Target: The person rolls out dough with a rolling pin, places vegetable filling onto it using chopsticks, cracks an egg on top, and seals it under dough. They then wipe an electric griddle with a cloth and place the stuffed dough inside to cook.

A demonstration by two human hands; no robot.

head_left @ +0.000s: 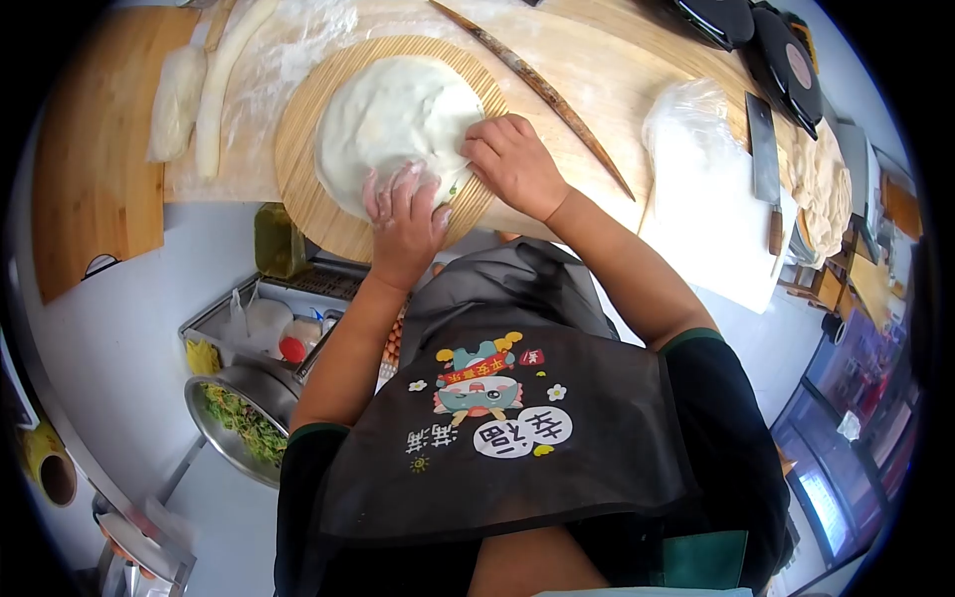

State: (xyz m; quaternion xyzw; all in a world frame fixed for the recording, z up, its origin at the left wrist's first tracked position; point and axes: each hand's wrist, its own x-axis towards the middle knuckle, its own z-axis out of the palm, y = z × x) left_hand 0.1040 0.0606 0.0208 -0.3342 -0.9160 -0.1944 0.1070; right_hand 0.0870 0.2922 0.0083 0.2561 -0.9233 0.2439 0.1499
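Note:
A large round sheet of pale dough (383, 114) lies on a round ribbed wooden board (298, 149), with lumps showing under its surface. Bits of green peek out at its near right edge, between my hands. My left hand (406, 214), its fingertips white with flour, rests on the near edge of the dough with fingers stretched out. At the right edge, my right hand (512, 164) has its fingers curled and pinched on the dough rim. The exact pinch is partly hidden by the fingers.
A tapered rolling pin (542, 90) lies right of the board. Farther right are a plastic sheet (706, 209) and a cleaver (764, 149). Dough strips (214, 109) lie at the left. Below left, a metal bowl (269, 388) holds shredded greens.

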